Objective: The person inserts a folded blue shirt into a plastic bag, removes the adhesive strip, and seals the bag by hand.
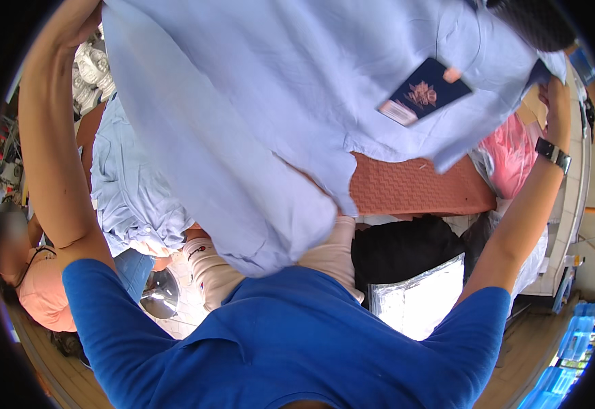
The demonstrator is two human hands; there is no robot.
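Observation:
A light blue shirt (243, 75) is stretched up and across in front of me, its lower part and a sleeve hanging down to my lap. On it is a dark blue tag (425, 92) with a pale crest, slightly blurred. My right hand (553, 99), with a dark watch on the wrist, is closed around the shirt's edge at the upper right. My left hand (85, 22) is raised at the upper left, against the shirt's other edge; its fingers are partly cut off, but the cloth hangs taut from it.
Behind the shirt lies a reddish-brown textured surface (413, 187). Another light blue shirt (130, 184) is at the left, beside a seated person (49, 290). Pink cloth in plastic (508, 157), a black cloth bundle (406, 249) and a clear plastic packet (416, 293) lie to the right.

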